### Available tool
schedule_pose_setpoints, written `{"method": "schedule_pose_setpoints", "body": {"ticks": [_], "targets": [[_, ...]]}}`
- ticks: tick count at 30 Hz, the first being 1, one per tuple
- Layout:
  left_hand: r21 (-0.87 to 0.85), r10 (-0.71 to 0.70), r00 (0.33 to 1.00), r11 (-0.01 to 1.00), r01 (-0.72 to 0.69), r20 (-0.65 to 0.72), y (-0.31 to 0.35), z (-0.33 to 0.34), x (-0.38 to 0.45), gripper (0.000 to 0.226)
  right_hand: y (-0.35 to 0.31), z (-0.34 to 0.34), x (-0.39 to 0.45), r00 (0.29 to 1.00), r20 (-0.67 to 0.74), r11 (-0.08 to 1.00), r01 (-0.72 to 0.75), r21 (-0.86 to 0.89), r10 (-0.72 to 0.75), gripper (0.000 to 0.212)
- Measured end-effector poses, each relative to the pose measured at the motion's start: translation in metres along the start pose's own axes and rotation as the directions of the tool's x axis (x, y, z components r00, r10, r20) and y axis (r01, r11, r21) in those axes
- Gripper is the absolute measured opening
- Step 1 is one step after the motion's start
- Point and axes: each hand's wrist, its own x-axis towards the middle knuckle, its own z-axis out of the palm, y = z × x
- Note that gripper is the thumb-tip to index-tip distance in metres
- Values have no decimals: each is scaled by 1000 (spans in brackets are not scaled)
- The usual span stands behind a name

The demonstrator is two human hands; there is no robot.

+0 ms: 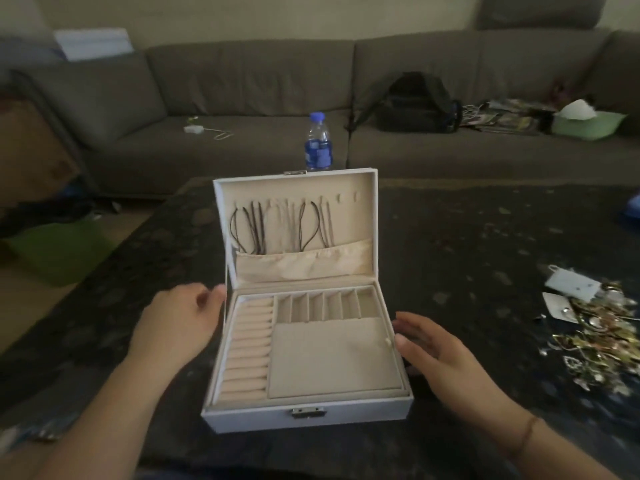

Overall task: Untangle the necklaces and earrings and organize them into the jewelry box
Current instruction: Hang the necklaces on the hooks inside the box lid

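Head view: hands flank open jewelry box (346, 415) edges.

Jewelry box (349, 415): white smooth shell, leather-like, with a shiny metal clasp (308, 412). Lining is matt beige velvety cloth; lid pocket (304, 263) is thinner creased fabric. Cords (249, 225) on the lid hooks look dark and matt. Jewelry pile (595, 341): glossy gold and silver metal, plus white paper cards (571, 289). Surface (467, 237) dark, mottled (stone-like, slight sheen). Bottle (318, 142) clear plastic. Sofa (242, 81) matt woven cloth.
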Motion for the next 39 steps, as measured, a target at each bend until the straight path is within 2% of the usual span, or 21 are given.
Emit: {"method": "schedule_pose_setpoints", "body": {"ticks": [3, 5, 7, 11, 16, 20, 23, 27, 33, 36, 38, 39], "targets": [[-101, -10, 973, 994, 34, 231, -9, 9, -14, 52, -4, 3, -4, 997, 75, 998, 24, 58, -28, 38], [-157, 18, 957, 987, 28, 289, -9, 11, -21, 50, -4, 4, -6, 996, 80, 998, 40, 51, -44, 37], [-166, 48, 964, 986, -4, 262, -6, 13, -25, 47, -4, 4, -7, 997, 59, 998, 45, 43, -48, 39], [-166, 21, 972, 986, 19, 234, 2, 15, -26, 50, -6, 1, -11, 994, 64, 996, 84, -18, -83, 45], [-201, 159, 948, 974, -105, 276, 43, 42, -28, 36, 1, -41, -3, 988, -95, 986, 112, -120, -123, 43], [-225, 224, 945, 959, -171, 239, 82, 61, -30, 41, 11, -76, -8, 982, -170, 982, 55, -180, -86, 49], [-236, 233, 935, 957, -170, 268, 94, 68, -25, 38, 18, -93, -9, 982, -181, 967, 10, -256, -58, 43], [-179, 221, 908, 970, -166, 356, 97, 64, -16, 38, 15, -100, -13, 987, -140, 921, 14, -389, -74, 35], [31, 196, 921, 975, -219, 337, 112, 50, -17, 43, 10, -98, -8, 944, -274, 810, -11, -587, -185, 8], [295, 212, 950, 915, -275, 228, 119, 35, -29, 43, 9, -95, -5, 942, -241, 732, 8, -681, -234, 3], [346, 296, 951, 886, -309, 93, 121, 27, -30, 42, 7, -93, -5, 949, -223, 713, 3, -701, -223, 9], [312, 346, 937, 886, -343, 47, 121, 26, -28, 40, 7, -94, -5, 953, -222, 709, -11, -705, -206, 10]]}}
